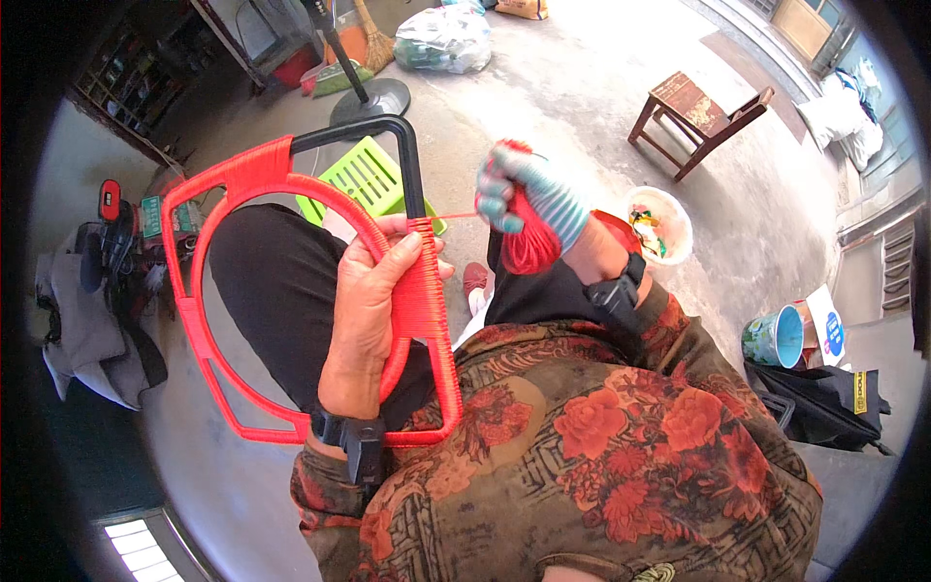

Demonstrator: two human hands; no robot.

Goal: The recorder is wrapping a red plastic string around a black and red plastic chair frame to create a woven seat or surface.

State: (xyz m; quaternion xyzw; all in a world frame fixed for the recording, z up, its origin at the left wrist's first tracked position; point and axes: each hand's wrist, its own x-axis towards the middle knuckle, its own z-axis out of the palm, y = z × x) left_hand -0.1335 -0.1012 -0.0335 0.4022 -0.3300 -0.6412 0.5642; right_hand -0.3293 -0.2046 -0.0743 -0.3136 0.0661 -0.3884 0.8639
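A wooden chair (690,105) stands near a bucket (681,221).

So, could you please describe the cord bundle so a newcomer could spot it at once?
Find the big frame over the left thigh, then follow the strand from its right side to the gloved right hand. The bundle is in that hand: red like the frame's wrapping, but loose strands rather than tight windings.

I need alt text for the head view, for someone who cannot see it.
A bare left hand grips a frame mostly wrapped in red cord; the gloved right hand holds a red cord bundle, one strand running to the frame. A wooden chair stands beyond.
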